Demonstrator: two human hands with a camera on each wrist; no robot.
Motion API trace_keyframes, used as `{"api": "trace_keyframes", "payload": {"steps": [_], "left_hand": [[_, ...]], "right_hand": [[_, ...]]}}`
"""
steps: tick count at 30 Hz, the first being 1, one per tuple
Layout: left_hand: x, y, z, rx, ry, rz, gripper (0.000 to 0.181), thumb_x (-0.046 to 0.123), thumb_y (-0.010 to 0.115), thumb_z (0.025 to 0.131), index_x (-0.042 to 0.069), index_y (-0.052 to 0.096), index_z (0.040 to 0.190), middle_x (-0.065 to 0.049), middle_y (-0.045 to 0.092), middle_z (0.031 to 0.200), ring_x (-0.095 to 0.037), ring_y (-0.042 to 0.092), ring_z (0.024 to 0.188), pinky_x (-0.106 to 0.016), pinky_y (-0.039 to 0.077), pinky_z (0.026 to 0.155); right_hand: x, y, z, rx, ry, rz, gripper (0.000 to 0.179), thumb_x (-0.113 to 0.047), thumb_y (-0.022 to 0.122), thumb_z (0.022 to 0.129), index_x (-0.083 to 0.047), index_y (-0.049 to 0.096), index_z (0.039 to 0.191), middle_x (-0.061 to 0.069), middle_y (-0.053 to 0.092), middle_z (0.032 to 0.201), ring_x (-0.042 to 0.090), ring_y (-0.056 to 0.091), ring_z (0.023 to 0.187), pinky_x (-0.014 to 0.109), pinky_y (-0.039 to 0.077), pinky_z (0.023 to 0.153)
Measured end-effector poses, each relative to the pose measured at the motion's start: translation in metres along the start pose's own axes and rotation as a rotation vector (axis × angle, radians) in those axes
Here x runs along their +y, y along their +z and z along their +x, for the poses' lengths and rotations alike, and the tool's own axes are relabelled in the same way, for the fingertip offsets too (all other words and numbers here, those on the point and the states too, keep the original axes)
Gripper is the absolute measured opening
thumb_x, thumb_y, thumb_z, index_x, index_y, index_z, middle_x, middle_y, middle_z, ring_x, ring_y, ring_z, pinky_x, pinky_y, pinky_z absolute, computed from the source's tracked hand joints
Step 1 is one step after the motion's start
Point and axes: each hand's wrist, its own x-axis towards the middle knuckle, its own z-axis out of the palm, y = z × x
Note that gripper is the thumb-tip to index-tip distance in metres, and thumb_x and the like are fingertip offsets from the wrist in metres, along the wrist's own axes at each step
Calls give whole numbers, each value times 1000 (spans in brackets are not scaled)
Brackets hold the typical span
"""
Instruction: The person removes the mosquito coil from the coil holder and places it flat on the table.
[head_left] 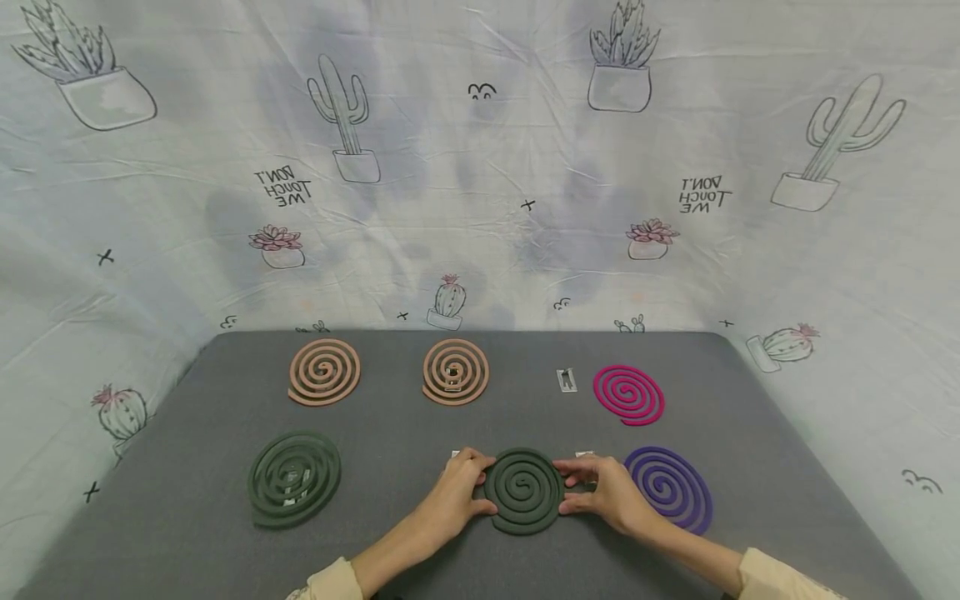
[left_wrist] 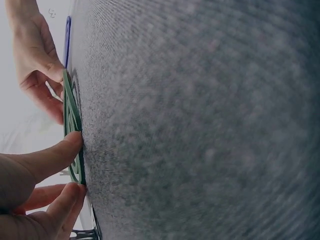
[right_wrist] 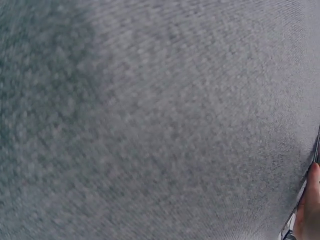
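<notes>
Both hands grip one dark green coil (head_left: 522, 500) between them, thumbs parted partway from the fingers to pinch its rim. On its left side, the left hand (head_left: 454, 490) sets its thumb on the near edge and its fingers on the far edge; the right hand (head_left: 609, 493) mirrors it on the right. Seen edge-on from the left wrist, the coil is low over the grey table (head_left: 390, 425); whether it fully rests there is hard to tell.

Just right of the right hand lies a purple coil (head_left: 666, 486), leaving little space on that side. Left of the left hand, bare table stretches to a second, looser green coil (head_left: 294, 477).

More grey surface separates the hands from a farther row: one tan coil (head_left: 456, 372) straight beyond the left hand, another tan coil (head_left: 324, 372) farther left, and a pink coil (head_left: 628, 393) beyond the right hand. Past these, the table's far edge meets pale cactus-print cloth (head_left: 450, 200). Its side edges run well outside both hands.
</notes>
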Motion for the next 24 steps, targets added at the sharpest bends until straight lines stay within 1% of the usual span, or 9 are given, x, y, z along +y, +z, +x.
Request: {"api": "trace_keyframes", "payload": {"steps": [6,11,15,19,24], "left_hand": [[2,-2,3,-21,-31,3,60,13,85,65,-7,62,117,-13,60,108,-23,58,91,-35,53,81],[5,-4,3,-36,-36,-6,59,11,84,66,-7,61,117,-13,60,107,-21,58,88,-35,53,78],[5,-4,4,-44,-33,7,59,12,84,66,-6,62,117,-13,59,107,-20,58,87,-36,53,77],[5,-4,4,-50,-33,17,58,12,85,65,-6,62,115,-13,59,107,-19,57,86,-36,53,77],[5,-5,5,-55,-19,35,58,12,85,65,-7,62,114,-13,60,105,-17,57,84,-33,53,75]], "right_hand": [[-1,-4,2,-27,44,-12,52,-15,85,65,4,68,111,9,69,94,3,61,78,19,53,69],[0,-6,3,-52,34,-18,53,-16,85,66,4,68,111,5,67,85,3,61,76,18,52,67],[0,-6,3,-48,22,-41,52,-17,85,65,4,68,110,3,67,81,2,61,74,18,50,64],[0,-6,4,-49,25,-43,52,-15,86,64,4,68,110,4,68,83,1,60,73,17,49,62],[-1,-6,5,-58,37,-28,53,-13,86,64,6,68,110,11,69,92,0,61,72,17,50,60]]}}
